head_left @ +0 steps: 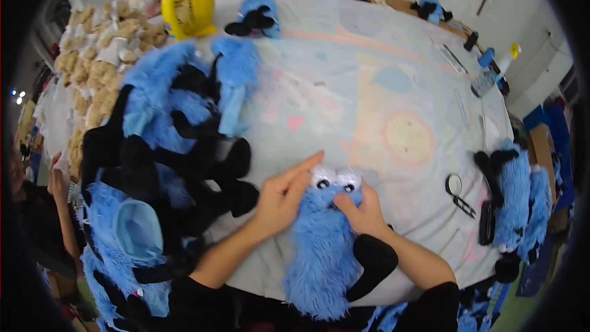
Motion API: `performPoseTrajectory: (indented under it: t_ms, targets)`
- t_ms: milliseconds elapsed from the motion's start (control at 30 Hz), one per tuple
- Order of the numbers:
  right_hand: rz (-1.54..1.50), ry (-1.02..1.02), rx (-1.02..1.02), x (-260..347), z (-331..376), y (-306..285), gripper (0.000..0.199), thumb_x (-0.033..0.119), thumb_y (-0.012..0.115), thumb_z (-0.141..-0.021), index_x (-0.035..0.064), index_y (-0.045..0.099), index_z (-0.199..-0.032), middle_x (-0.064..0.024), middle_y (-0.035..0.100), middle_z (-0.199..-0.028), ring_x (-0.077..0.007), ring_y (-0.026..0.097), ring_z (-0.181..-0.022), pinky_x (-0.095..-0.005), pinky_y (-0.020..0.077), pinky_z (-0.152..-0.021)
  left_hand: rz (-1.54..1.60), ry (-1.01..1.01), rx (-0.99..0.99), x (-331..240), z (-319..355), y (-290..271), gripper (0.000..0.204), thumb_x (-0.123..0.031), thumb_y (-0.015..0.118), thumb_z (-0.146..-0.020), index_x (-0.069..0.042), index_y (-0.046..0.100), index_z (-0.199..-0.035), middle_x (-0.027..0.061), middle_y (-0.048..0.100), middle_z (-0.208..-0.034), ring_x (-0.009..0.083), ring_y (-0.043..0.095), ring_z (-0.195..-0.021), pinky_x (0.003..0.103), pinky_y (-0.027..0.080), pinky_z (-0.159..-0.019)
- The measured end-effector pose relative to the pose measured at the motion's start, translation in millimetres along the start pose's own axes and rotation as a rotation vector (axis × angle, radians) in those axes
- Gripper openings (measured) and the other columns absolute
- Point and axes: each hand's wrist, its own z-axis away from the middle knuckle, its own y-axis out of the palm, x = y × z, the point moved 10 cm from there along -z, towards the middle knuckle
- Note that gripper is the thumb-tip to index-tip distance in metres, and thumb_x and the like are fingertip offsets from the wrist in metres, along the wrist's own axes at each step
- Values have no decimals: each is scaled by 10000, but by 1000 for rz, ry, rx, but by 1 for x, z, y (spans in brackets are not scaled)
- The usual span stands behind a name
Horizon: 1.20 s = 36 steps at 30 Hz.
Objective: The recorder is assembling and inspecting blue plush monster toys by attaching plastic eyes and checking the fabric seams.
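Observation:
A shaggy blue plush toy [322, 258] lies in front of me at the table's near edge, its head pointing away from me. Two bulging white eyes [336, 179] with dark pupils sit at the top of its head. My left hand [281, 201] grips the left side of the head, its index finger stretched out past the eyes. On the other side, my right hand [364, 209] is closed round the head, thumb pressing on the face just below the eyes. One black limb [373, 261] sticks out under my right forearm.
Blue fur pieces with black limbs [166, 98] are heaped at the left. Behind them stand a yellow bag [187, 5] and a pile of tan plush pieces [98, 55]. Black-handled scissors [458, 193], a spray bottle [485, 80] and more blue toys [513, 197] lie right. Another person's hand [58, 178] shows far left.

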Motion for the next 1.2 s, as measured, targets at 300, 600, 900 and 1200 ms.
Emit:
performPoseTrajectory:
  t_ms: [300, 600, 900, 1200]
  targets:
    - [-79, -68, 51, 5, 6, 1, 345, 71, 604, -789, -11, 522, -1114, -75, 604, -936, -138, 540, -812, -231, 431, -742, -73, 181, 2, -20, -1, 5, 315, -43, 437, -873, 18, 549, -1160, 62, 590, -905, 100, 448, -689, 179, 357, -630]
    - [139, -428, 108, 38, 4, 4, 454, 63, 685, -703, 12, 531, -1126, -96, 576, -996, -175, 523, -797, -247, 408, -751, 12, 393, 128, -45, 5, 3, 260, 7, 487, -821, 25, 618, -1045, 118, 594, -963, 152, 501, -772, 198, 385, -668]
    - [101, -425, 59, 35, 5, 3, 507, 62, 714, -662, 21, 535, -1135, -88, 574, -967, -187, 508, -758, -250, 402, -728, -134, 622, 70, -64, 14, -6, 254, 44, 603, -729, 17, 642, -978, 126, 611, -966, 155, 541, -744, 209, 423, -611]
    - [223, -507, -12, 45, 10, -1, 511, 79, 733, -652, 17, 546, -1124, -78, 554, -894, -175, 482, -708, -243, 397, -683, -307, 626, -12, -71, 16, -5, 245, 86, 644, -671, 31, 640, -910, 129, 618, -944, 173, 568, -727, 219, 459, -599]
